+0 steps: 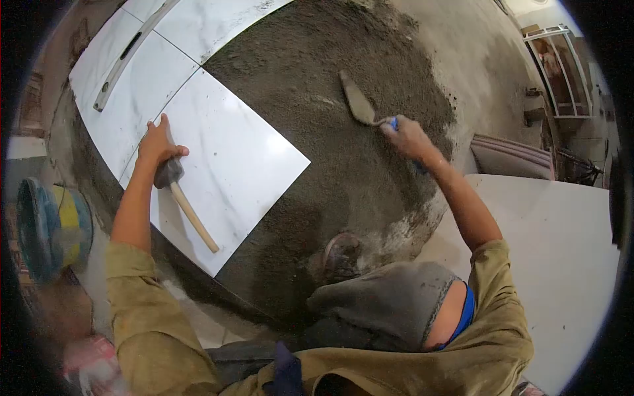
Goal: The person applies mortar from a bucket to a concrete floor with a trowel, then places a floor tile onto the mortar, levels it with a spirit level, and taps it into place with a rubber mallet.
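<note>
My right hand (408, 140) is wrapped round the blue handle of a pointed trowel (358, 104), its blade over the grey mortar bed (330, 178). On the left, my left hand (158, 142) rests with fingers stretched out and thumb apart on a white marbled floor tile (244, 152), near its seam with the neighbouring tile. Just below that palm lies a mallet (193, 214), its dark head partly covered by the hand and its wooden handle slanting down across the tile.
A long metal level (129, 56) lies on the tiles (178, 30) at the upper left. A bucket (56, 228) stands at the left edge. My shoe (341, 254) is on the mortar. To the right are a large pale panel (541, 244) and a white-framed window (560, 72).
</note>
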Motion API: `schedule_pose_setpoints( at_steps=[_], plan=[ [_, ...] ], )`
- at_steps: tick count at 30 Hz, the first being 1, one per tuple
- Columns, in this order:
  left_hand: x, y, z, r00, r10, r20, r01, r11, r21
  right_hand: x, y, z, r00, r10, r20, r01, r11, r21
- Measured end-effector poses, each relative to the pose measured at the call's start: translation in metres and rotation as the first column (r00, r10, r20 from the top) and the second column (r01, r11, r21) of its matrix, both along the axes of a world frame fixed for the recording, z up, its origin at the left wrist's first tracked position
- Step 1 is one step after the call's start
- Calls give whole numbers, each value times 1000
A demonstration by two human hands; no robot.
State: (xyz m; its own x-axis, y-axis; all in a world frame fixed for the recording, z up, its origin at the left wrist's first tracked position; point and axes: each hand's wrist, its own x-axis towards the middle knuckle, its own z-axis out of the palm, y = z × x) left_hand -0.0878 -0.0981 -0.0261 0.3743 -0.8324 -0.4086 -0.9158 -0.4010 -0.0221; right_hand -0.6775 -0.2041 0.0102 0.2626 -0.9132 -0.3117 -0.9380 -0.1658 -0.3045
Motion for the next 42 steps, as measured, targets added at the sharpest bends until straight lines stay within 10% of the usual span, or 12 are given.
schedule_pose_setpoints(
  at_steps=[10,15,21,32,37,42],
  plan=[
    [8,2,-12,1000,13,-14,-13,1000,-11,43,67,43,945,282,-166,-257,953,158],
    [6,0,-6,999,17,-35,-17,1000,0,27,63,48,961,201,-190,-234,957,-169],
    [18,0,-18,999,-44,-11,44,999,6,53,108,39,956,293,10,-291,952,-98],
    [13,-3,-11,999,-20,-50,21,1000,14,-36,11,44,940,-163,-300,6,886,-463],
    [18,-1,-18,998,-31,-45,32,999,8,19,61,61,987,157,-44,-161,981,-107],
    [5,-3,-2,999,-20,-34,22,998,54,-24,-3,45,989,-79,-126,56,983,-174]
  ],
)
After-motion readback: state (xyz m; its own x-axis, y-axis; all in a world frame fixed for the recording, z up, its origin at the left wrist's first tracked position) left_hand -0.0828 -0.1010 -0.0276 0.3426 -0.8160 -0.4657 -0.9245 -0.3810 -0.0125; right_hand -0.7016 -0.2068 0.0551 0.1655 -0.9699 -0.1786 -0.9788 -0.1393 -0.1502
